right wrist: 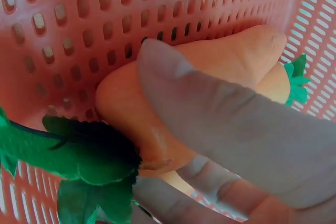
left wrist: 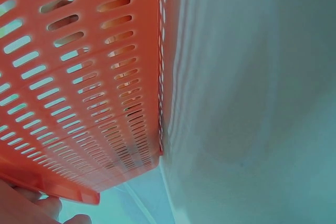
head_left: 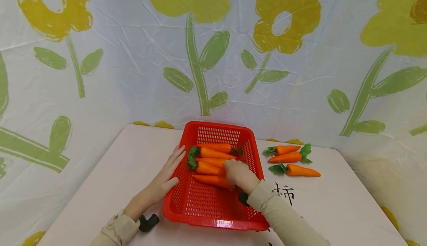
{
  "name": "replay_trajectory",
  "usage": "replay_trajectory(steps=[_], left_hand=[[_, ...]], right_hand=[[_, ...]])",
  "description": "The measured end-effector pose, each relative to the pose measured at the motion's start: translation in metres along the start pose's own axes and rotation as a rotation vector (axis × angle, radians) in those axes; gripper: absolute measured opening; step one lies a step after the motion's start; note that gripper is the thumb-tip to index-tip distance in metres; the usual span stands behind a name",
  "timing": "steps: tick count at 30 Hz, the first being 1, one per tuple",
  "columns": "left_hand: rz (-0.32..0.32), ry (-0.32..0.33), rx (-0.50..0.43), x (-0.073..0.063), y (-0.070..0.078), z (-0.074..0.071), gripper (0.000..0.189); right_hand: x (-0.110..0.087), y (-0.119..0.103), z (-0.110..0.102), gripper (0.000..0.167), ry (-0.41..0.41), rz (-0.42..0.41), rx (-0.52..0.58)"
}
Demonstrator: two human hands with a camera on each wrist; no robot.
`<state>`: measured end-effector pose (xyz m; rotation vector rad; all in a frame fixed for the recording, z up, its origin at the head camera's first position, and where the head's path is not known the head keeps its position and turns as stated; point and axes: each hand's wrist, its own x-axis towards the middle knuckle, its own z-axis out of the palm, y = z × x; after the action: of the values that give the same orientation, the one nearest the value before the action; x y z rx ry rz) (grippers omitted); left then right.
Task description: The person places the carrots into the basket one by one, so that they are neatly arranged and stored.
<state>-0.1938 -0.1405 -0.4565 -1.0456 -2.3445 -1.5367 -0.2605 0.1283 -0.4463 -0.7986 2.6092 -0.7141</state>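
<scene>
A red perforated plastic basket [head_left: 217, 222] stands on the table with several orange carrots [head_left: 217, 154] lying crosswise in it. My right hand [head_left: 241, 173] reaches inside and grips the nearest carrot [head_left: 211, 180]. In the right wrist view the thumb lies over that carrot [right wrist: 210, 59], fingers are on its other side, and green leaves [right wrist: 94, 156] stick out at the thick end. Along the basket's left rim rests my left hand [head_left: 163, 181], fingers extended. The left wrist view shows the basket's slotted outer wall [left wrist: 79, 77] and a few fingertips [left wrist: 50, 206] at the rim.
Right of the basket, three carrots with green tops [head_left: 303, 170] lie on the pale tabletop [head_left: 333, 209]. Dark written characters [head_left: 284, 193] mark the surface near them. A flower-print cloth [head_left: 140, 71] hangs behind and at both sides. Black wrist gear [head_left: 149, 223] shows by the left wrist.
</scene>
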Motion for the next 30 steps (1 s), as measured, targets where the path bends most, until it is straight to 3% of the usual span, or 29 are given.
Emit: replay_trajectory(steps=[1,3,5,7,13,18,25,30], left_hand=[[-0.003,0.000,-0.002,0.000,0.000,0.000,0.078],[-0.011,-0.001,-0.009,0.000,0.001,0.000,0.078],[-0.011,0.000,-0.008,0.000,0.002,0.000,0.078],[-0.007,0.003,-0.008,0.000,0.003,0.000,0.078],[-0.005,0.006,-0.008,0.001,0.003,-0.001,0.078],[-0.004,0.001,-0.006,0.000,0.002,0.000,0.078],[-0.008,0.007,0.002,0.000,0.001,0.000,0.078],[-0.006,0.010,0.001,0.000,0.001,0.000,0.078]], right_hand=[[-0.003,-0.012,-0.004,0.060,0.000,0.095,-0.067],[-0.013,-0.040,-0.015,0.070,-0.077,0.419,-0.378],[-0.019,-0.057,-0.021,0.072,-0.077,0.568,-0.409],[-0.022,-0.065,-0.025,0.069,-0.077,0.603,-0.404],[-0.029,-0.071,-0.035,0.048,-0.027,0.594,-0.266],[-0.041,-0.073,-0.046,0.045,0.010,0.477,-0.195],[-0.065,-0.074,-0.060,0.030,0.124,0.258,-0.036],[-0.079,-0.073,-0.066,0.025,0.210,0.156,0.037]])
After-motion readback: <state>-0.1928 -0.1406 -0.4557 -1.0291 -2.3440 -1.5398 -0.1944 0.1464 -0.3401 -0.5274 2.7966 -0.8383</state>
